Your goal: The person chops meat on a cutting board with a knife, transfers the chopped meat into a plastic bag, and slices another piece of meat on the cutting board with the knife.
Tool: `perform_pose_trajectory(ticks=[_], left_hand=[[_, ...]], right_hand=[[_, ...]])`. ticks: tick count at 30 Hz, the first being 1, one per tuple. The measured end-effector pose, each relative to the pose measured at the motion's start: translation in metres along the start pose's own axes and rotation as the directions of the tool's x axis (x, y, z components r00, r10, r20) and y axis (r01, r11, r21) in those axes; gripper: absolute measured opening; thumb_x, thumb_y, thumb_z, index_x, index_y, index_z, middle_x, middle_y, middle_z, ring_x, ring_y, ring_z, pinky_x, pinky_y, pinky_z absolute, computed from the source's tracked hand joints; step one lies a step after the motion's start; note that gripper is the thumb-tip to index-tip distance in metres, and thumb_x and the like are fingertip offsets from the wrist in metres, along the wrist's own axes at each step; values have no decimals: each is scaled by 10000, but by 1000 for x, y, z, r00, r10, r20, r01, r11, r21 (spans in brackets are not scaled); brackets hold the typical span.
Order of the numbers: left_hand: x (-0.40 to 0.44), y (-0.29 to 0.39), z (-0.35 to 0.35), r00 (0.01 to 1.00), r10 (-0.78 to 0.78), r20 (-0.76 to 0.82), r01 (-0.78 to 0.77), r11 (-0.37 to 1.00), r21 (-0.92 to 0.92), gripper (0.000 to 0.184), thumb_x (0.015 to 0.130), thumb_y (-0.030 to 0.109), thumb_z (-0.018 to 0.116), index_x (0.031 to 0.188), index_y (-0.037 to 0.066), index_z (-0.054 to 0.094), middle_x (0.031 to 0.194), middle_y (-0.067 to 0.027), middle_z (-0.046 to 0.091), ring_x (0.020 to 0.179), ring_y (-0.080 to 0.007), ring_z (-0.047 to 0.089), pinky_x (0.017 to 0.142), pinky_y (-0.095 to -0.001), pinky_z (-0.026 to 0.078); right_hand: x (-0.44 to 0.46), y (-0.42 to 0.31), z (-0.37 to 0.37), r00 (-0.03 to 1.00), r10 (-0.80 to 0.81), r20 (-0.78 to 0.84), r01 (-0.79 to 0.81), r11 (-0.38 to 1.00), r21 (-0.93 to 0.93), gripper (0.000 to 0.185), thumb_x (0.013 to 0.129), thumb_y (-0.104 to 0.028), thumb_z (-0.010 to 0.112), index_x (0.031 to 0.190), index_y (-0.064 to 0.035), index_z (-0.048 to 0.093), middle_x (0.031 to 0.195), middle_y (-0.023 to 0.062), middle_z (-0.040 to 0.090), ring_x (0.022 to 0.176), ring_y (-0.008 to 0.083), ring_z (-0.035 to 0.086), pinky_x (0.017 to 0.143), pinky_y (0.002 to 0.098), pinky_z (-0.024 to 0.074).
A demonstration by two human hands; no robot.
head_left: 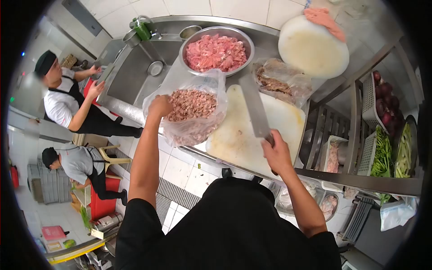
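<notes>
Black shirt (229, 225) nearest me, the worker stands at a steel worktop (266, 48), both arms stretched over it. Their right hand (276, 153) has its grip closed around the handle of a knife (256, 110), the broad blade slanting away above a white board (279, 123). Their left hand (160, 106) is curled at the rim of a clear bag (186, 135) of diced meat (191, 104); whether that grip pinches plastic or meat, I can't tell. The bag sits just left of the board. Behind it, a steel bowl (248, 45) is heaped with pink meat (216, 52). Another bag (299, 83), with something brown inside, lies past the board, near a round board (310, 49) with a pink cloth (326, 24) over its edge. Off left, one person (58, 99) stands by the sink (130, 67); another (81, 164) bends lower down.
</notes>
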State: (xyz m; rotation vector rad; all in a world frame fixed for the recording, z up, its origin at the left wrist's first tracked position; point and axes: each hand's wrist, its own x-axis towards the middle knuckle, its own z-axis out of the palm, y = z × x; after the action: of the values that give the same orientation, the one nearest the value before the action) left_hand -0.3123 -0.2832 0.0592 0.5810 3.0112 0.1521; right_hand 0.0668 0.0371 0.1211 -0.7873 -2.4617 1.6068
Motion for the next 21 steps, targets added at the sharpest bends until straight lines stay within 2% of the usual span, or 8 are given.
perform_pose_trajectory(ticks=[2,5,7,8,10,13,19,21], left_hand=[[-8,34,-34,975,-222,-20,223,975,27,345,882,312,670,1134,97,767,1130,-261,728,1142,-422,687,974,-520,544],[-11,98,-59,980,-113,-162,108,993,-37,241,914,232,661,1082,91,758,1053,-202,736,1034,-418,708,880,-501,564],[-6,147,-65,860,152,-487,-337,886,-319,184,929,144,660,1072,58,737,1044,-170,739,996,-407,706,862,-470,562],[-4,178,-62,835,235,-497,-453,807,-379,169,931,81,660,1084,49,724,1044,-168,737,996,-377,711,868,-436,559],[5,242,-45,843,398,-362,-538,629,-561,167,936,107,666,1074,45,738,1062,-180,741,995,-365,723,873,-441,563],[17,332,-1,735,588,-338,-665,529,-527,183,928,141,660,1060,39,736,1067,-184,741,958,-413,709,856,-469,564],[69,442,77,702,681,-208,-697,598,-395,249,927,178,618,1120,66,726,1094,-198,739,1049,-431,681,910,-519,545],[91,461,92,842,534,-80,-520,762,-386,320,963,215,560,1181,43,719,1179,-236,710,1112,-430,678,969,-474,544]], right_hand=[[-23,31,-25,998,17,-56,-18,999,-28,343,997,-236,620,1282,-51,571,779,171,654,694,341,654,679,451,504],[-54,80,-49,983,63,-175,-90,984,-156,366,1009,-251,613,1308,-50,545,825,206,677,769,426,677,712,503,515],[-70,102,-63,973,98,-208,-157,945,-286,376,1017,-290,593,1303,-53,529,879,228,705,840,474,678,761,558,519],[-77,114,-71,971,183,-153,-227,904,-363,369,1019,-310,581,1276,-51,530,914,232,716,864,479,683,782,570,521],[-88,123,-79,951,288,-114,-309,854,-419,353,1019,-353,564,1204,-53,536,968,248,732,906,496,687,826,589,522],[-95,125,-83,942,320,-104,-336,888,-313,355,1023,-364,560,1211,-64,541,969,267,727,923,502,688,826,589,523],[-98,139,-79,920,380,-100,-393,884,-254,401,1027,-378,561,1300,-86,532,978,266,730,947,503,687,836,597,528],[-98,134,-84,918,388,-81,-396,892,-217,415,1026,-369,569,1330,-90,523,978,270,732,953,505,688,842,596,531]])
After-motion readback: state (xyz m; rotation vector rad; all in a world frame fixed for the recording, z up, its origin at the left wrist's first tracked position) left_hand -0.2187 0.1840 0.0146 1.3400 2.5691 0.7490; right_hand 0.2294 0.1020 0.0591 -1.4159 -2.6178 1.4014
